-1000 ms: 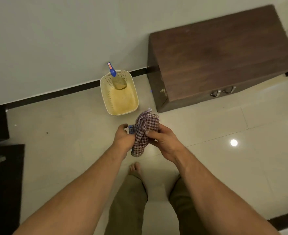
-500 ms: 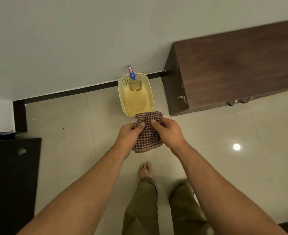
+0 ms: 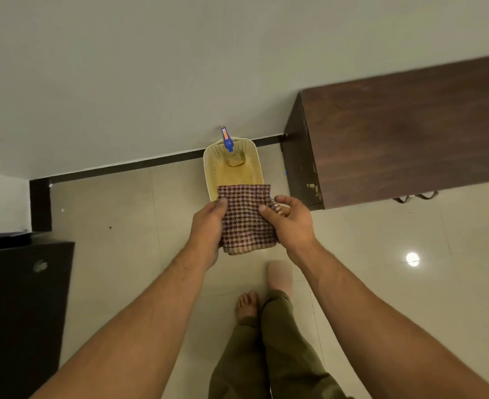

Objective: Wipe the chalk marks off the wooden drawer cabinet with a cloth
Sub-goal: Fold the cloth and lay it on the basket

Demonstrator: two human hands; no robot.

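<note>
Both hands grip the checked cloth (image 3: pixel 247 218) spread flat between them: left hand (image 3: pixel 207 226) pinching its left edge, right hand (image 3: pixel 290 223) its right edge. Cloth held in the air above the floor (image 3: pixel 116 254), overlapping the near rim of the basket (image 3: pixel 213 171). Cabinet (image 3: pixel 410 133) sits right of basket, against the wall.

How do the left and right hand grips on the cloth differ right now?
The left hand is closed along the checked cloth's left edge with the thumb on top; the right hand has its fingers spread looser, with one corner bunched under them. The left sits lower on the cloth, the right reaches farther toward the cabinet. Both hold the cloth above the basket.
</note>
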